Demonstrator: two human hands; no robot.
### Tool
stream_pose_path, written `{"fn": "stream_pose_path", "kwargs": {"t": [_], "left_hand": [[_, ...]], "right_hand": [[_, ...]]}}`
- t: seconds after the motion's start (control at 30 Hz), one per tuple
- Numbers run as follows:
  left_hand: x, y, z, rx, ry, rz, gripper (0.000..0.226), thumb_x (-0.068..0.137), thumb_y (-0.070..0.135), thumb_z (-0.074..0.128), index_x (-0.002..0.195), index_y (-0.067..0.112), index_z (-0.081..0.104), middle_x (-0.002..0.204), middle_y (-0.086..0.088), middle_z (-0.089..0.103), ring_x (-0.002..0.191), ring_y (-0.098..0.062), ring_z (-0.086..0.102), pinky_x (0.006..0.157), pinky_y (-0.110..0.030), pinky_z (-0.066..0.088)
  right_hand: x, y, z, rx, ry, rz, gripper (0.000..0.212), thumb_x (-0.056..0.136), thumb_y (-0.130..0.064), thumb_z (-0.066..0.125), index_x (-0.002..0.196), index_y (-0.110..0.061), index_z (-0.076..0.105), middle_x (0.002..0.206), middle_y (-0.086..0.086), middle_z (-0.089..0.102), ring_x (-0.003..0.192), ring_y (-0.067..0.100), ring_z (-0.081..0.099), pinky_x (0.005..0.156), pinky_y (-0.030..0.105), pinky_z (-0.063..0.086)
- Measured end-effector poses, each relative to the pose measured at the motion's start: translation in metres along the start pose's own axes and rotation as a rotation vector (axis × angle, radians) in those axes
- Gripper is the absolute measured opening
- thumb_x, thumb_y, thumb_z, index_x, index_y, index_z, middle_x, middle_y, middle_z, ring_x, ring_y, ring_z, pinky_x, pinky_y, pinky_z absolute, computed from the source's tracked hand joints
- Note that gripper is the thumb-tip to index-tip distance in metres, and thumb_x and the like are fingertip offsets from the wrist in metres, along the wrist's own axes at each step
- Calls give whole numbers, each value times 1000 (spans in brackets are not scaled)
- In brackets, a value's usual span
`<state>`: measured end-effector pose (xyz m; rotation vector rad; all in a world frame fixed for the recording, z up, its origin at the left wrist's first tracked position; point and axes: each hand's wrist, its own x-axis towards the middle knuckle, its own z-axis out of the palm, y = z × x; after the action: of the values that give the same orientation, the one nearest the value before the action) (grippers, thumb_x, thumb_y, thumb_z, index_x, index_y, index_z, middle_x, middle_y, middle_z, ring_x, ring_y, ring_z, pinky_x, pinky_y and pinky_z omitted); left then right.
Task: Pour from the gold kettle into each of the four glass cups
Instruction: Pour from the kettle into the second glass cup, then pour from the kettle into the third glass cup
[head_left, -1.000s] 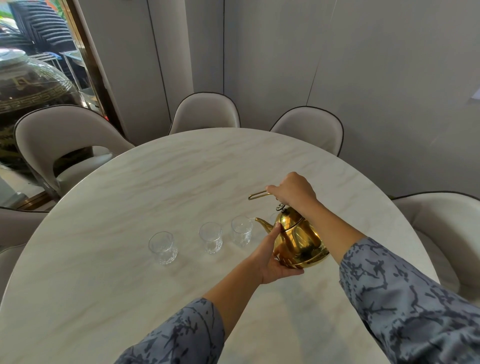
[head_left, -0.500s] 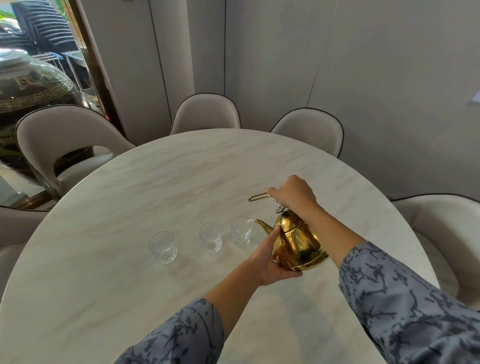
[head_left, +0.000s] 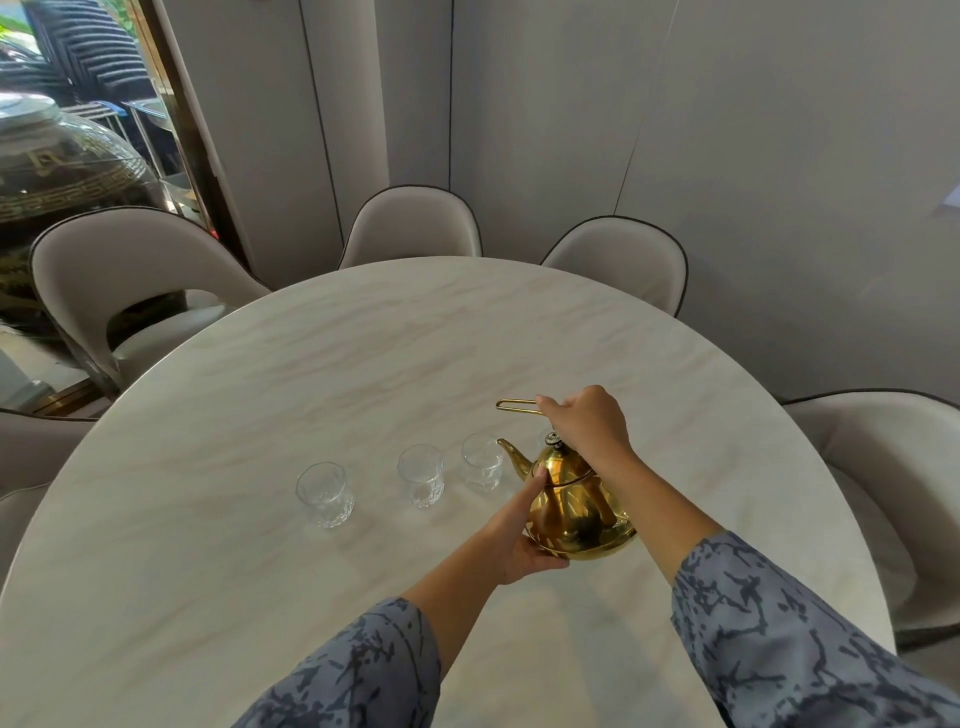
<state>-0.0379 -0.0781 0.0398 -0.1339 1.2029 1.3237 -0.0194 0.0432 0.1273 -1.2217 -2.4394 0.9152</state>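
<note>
The gold kettle (head_left: 576, 512) is lifted just above the marble table (head_left: 363, 364), its spout pointing left over the nearest glass cup (head_left: 482, 464). My right hand (head_left: 589, 423) grips its thin wire handle from above. My left hand (head_left: 519, 535) cups the kettle's lower left side. Two more glass cups, the middle one (head_left: 421, 475) and the left one (head_left: 324, 493), stand in a row to the left. A fourth cup is mostly hidden behind the kettle and my right hand. No liquid stream is visible.
Beige padded chairs ring the round table: one at the far left (head_left: 130, 280), two at the back (head_left: 413, 228) (head_left: 621, 260), one at the right (head_left: 893, 478). A large dark jar (head_left: 62, 171) stands behind glass at the left.
The kettle and both hands have shifted slightly nearer and lower, with the spout still by the right-hand cup. The cups have not moved.
</note>
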Motion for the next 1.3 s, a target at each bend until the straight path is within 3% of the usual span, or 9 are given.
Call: {"fn": "stream_pose_path", "kwargs": {"t": [0.27,0.43,0.53,0.77,0.87,0.97,1.1,1.2,1.3], "left_hand": [[-6,5,-10,28,46,-8,90,78,61,70,148,19,32,151,-18,41,135,-40,49,104,-50,48],[-13,5,-21,88,66,16,81,77,62,71,138,19,42,134,-14,51,129,-38,55,106,-51,49],[-21,6,-28,80,73,25,79,76,62,72,135,21,40,137,-15,48,131,-39,53,106,-51,49],[-37,2,-49,-41,60,21,105,67,62,78,151,20,31,154,-19,36,131,-43,51,92,-51,55],[-44,-1,-60,-76,40,-4,111,62,61,81,151,18,31,153,-19,37,132,-44,50,98,-52,54],[-51,-2,-67,-86,17,-21,97,73,59,75,148,16,32,149,-20,41,133,-44,49,107,-53,47],[-55,-1,-73,-83,-8,-32,76,80,59,69,134,13,39,124,-19,55,127,-42,55,109,-53,46],[-57,-1,-73,-105,-34,-48,81,79,59,70,138,15,37,140,-21,48,129,-43,53,108,-54,46],[-57,-1,-73,-136,-56,-65,77,81,59,68,134,13,38,128,-22,53,128,-43,54,111,-53,43]], "right_hand": [[-16,15,4,156,55,-6,58,92,-43,62,48,-13,40,45,0,38,44,15,36,51,28,32],[-27,14,12,230,89,-26,55,92,-44,62,53,-10,46,46,1,41,47,17,41,50,27,34],[-32,4,14,231,90,-52,55,92,-43,62,51,-11,45,46,1,42,46,16,40,49,26,34],[-45,-23,27,195,78,-120,57,91,-43,64,47,-12,44,44,2,42,46,18,42,51,28,35],[-51,-36,35,164,68,-125,58,91,-40,65,45,-13,42,41,-1,40,42,16,39,49,25,33],[-55,-49,42,110,67,-104,57,91,-37,64,44,-14,42,38,-6,39,37,12,37,46,22,30],[-54,-64,49,30,55,-70,54,90,-37,65,47,-13,41,41,-4,39,38,13,36,48,23,31],[-51,-71,51,-17,45,-49,51,89,-35,65,51,-13,40,44,-3,38,40,14,34,48,22,27],[-47,-75,53,-54,46,-36,46,88,-35,65,55,-11,44,46,-2,41,42,14,37,49,22,29]]}}
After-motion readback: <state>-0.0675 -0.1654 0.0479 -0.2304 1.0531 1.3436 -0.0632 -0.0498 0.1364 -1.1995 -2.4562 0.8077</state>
